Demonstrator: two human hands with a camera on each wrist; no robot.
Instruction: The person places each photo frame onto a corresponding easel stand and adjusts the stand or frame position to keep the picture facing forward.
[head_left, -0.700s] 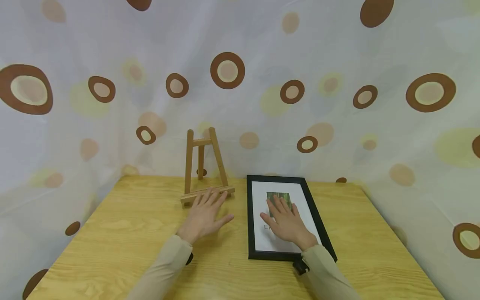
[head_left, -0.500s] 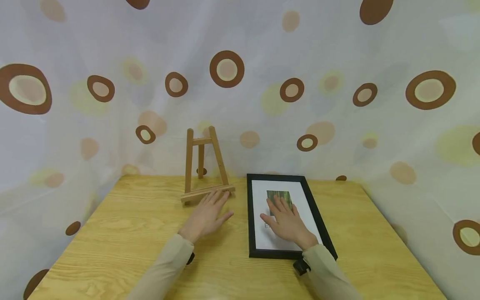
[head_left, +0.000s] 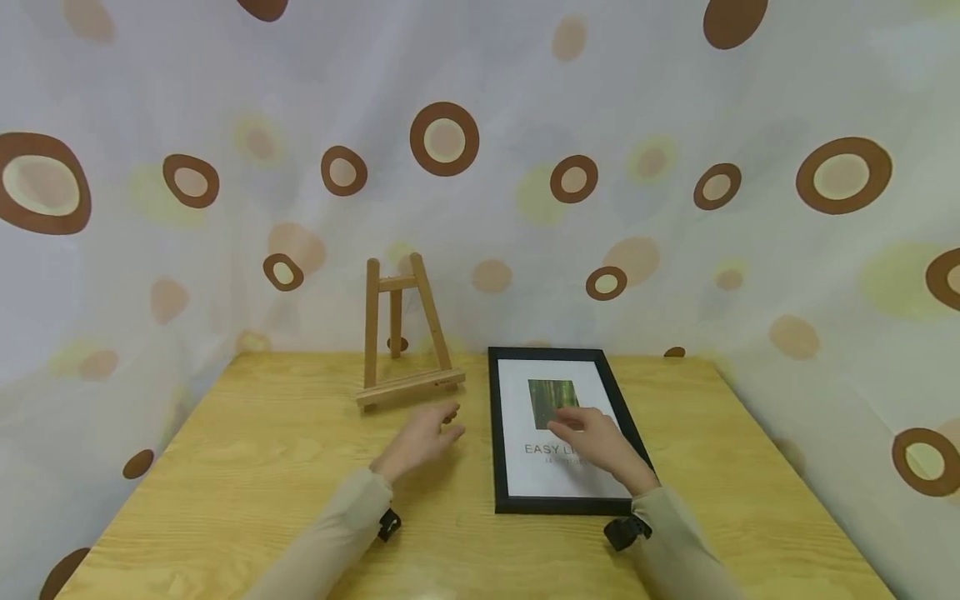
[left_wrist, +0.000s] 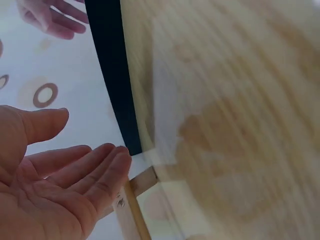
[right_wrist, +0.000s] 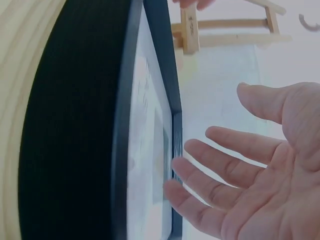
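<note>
Pale wood made up the easel (head_left: pixel 408 387), upright near the back of the yellowish desk (head_left: pixel 247 467). Just in front of it was the left hand (head_left: pixel 416 442), its grip loose, fingers close together and thumb apart. Next, the black-framed print (head_left: pixel 519 417) lay face up on the desk; over it hung the right hand (head_left: pixel 600 446), its grip spread, fingers slightly bent.

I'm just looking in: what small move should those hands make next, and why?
I'd probably lower the right hand to the right edge of the black-framed picture and grip it there. The picture lies flat on the table, and that hand, holding nothing, appears to hover just above it.
</note>
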